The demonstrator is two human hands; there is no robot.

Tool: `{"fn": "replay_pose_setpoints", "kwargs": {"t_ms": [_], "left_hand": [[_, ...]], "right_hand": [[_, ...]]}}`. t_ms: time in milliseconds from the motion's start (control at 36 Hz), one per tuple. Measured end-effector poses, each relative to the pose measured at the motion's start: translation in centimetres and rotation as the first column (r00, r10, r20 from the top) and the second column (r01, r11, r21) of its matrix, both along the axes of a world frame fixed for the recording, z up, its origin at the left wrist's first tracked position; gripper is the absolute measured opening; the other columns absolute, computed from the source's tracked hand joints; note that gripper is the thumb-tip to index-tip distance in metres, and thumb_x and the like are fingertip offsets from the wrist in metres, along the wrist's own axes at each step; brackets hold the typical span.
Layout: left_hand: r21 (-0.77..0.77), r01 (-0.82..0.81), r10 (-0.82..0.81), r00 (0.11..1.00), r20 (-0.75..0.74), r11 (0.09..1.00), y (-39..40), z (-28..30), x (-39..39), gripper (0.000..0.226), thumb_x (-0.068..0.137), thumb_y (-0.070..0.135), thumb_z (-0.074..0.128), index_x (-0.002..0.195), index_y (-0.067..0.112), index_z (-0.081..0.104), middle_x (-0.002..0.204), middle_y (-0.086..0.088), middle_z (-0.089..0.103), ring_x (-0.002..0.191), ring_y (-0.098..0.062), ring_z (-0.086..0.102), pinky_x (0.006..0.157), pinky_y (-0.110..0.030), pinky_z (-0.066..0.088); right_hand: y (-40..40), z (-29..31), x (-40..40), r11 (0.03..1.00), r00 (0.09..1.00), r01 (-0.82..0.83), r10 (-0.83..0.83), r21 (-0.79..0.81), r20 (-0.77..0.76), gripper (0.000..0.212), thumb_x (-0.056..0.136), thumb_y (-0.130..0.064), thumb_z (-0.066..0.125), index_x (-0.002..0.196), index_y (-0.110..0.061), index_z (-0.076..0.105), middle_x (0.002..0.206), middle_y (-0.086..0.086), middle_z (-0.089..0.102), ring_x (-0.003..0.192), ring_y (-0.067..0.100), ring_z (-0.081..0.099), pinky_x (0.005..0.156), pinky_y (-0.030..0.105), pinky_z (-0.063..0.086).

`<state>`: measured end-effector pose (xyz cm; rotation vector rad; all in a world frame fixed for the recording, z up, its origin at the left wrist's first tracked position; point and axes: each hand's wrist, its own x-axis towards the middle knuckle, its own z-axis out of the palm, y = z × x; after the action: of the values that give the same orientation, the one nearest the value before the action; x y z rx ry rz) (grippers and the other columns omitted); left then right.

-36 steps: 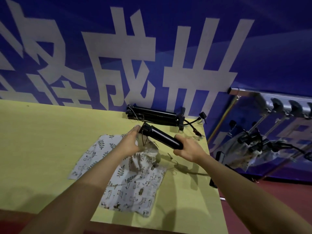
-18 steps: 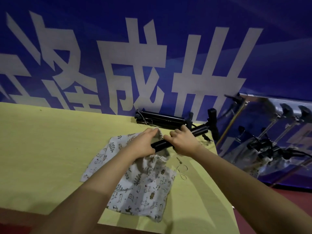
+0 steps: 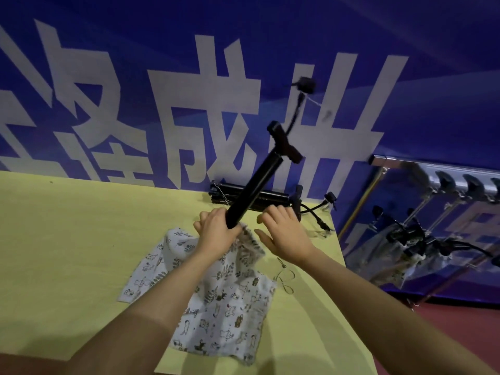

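Observation:
A black hand pump (image 3: 257,182) with a T-handle and a dangling hose stands tilted, its top leaning up to the right. My left hand (image 3: 216,234) grips its lower end together with the mouth of a white printed drawstring bag (image 3: 216,299), which lies on the yellow table (image 3: 67,239). My right hand (image 3: 284,234) hovers just right of the pump with its fingers spread, holding nothing.
Another black pump (image 3: 257,194) lies along the blue banner wall at the table's back edge, with a hose trailing right. A loose cord (image 3: 285,277) lies by the bag. Right of the table stands a metal rack (image 3: 433,220) hung with pumps and bags.
The pump swung from lying nearly level across both hands to standing tilted up. My right hand let go of it and opened; the hose whipped upward.

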<state>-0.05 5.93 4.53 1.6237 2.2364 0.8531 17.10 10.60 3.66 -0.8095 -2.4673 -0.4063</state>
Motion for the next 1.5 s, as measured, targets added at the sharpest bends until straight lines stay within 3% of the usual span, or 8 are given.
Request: {"fn": "replay_pose_setpoints", "kwargs": {"t_ms": [111,278,389,694,917,1139,1333,1500], "left_hand": [[0.038,-0.054,0.051,0.996,0.067,0.998,-0.3,0.2,-0.1,0.026,0.082,0.035,0.062,0.093,0.013,0.055,0.102,-0.005,0.058,0.105,-0.027,0.042,0.079,-0.034,0.027],[0.143,-0.078,0.056,0.987,0.152,0.987,-0.9,0.7,-0.4,0.024,0.081,0.030,0.066,0.095,0.012,0.056,0.100,-0.002,0.057,0.108,-0.024,0.041,0.081,-0.031,0.024],[0.143,-0.129,0.087,0.959,0.268,0.981,-1.6,1.5,-0.6,0.028,0.074,0.020,0.071,0.094,0.017,0.052,0.091,0.007,0.047,0.108,-0.020,0.040,0.090,-0.036,0.031],[0.173,-0.132,0.081,0.958,0.275,0.976,-0.4,1.5,-0.2,0.030,0.080,0.024,0.069,0.105,0.016,0.056,0.108,-0.005,0.058,0.111,-0.027,0.047,0.094,-0.042,0.038],[0.132,-0.096,0.084,0.992,0.093,0.987,0.2,0.4,-0.2,0.048,0.086,0.044,0.061,0.118,0.012,0.048,0.122,-0.007,0.050,0.116,-0.030,0.038,0.093,-0.040,0.033],[-0.053,0.043,-0.045,0.998,-0.036,0.998,0.1,0.4,-0.7,0.053,0.090,0.039,0.055,0.134,0.015,0.038,0.137,-0.005,0.036,0.122,-0.029,0.034,0.099,-0.040,0.033],[-0.091,0.234,-0.187,0.916,0.355,0.968,-0.7,1.0,-2.0,0.060,0.082,-0.001,0.060,0.137,0.011,0.039,0.137,-0.009,0.034,0.127,-0.026,0.042,0.103,-0.029,0.038],[0.105,0.099,-0.139,0.848,0.512,0.990,-1.2,3.0,-2.9,0.048,0.088,-0.002,0.052,0.133,0.015,0.050,0.137,-0.003,0.045,0.123,-0.020,0.048,0.098,-0.029,0.042]], "right_hand": [[-0.9,-0.8,-1.2,0.874,0.994,0.054,0.000,-0.483,0.111,0.049,0.088,-0.053,0.047,0.119,-0.016,0.054,0.109,0.004,0.054,0.098,0.022,0.053,0.083,0.033,0.036],[-1.3,-1.0,-3.8,0.770,0.998,0.053,-0.064,-0.635,0.007,0.031,0.090,-0.044,0.056,0.111,-0.022,0.062,0.104,0.000,0.056,0.102,0.019,0.051,0.088,0.036,0.030],[-1.1,0.0,-3.8,0.677,0.975,-0.065,-0.112,-0.733,-0.190,0.013,0.088,-0.028,0.063,0.094,-0.019,0.070,0.089,-0.008,0.064,0.084,0.012,0.060,0.088,0.037,0.045],[-1.1,3.6,-2.9,0.339,0.742,-0.417,-0.408,-0.843,-0.531,0.012,0.092,-0.003,0.056,0.094,-0.007,0.067,0.076,-0.001,0.064,0.070,0.003,0.060,0.068,0.013,0.047],[-0.4,6.4,-2.8,0.332,0.757,-0.476,-0.316,-0.814,-0.572,0.049,0.085,-0.028,0.068,0.129,-0.029,0.047,0.081,0.002,0.051,0.081,0.011,0.054,0.074,0.016,0.045],[0.0,6.8,-3.6,0.402,0.711,-0.435,-0.395,-0.806,-0.581,0.045,0.085,-0.029,0.069,0.127,-0.026,0.053,0.106,-0.001,0.065,0.095,0.013,0.063,0.078,0.019,0.051],[0.0,4.2,-3.9,0.335,0.787,-0.380,-0.372,-0.862,-0.492,0.046,0.080,-0.024,0.074,0.123,-0.020,0.058,0.120,0.002,0.062,0.111,0.019,0.058,0.092,0.028,0.050],[0.0,1.6,-4.5,0.427,0.870,-0.074,-0.414,-0.901,-0.268,0.078,0.055,-0.072,0.065,0.124,-0.037,0.056,0.119,-0.003,0.054,0.117,0.023,0.047,0.101,0.050,0.040]]}}
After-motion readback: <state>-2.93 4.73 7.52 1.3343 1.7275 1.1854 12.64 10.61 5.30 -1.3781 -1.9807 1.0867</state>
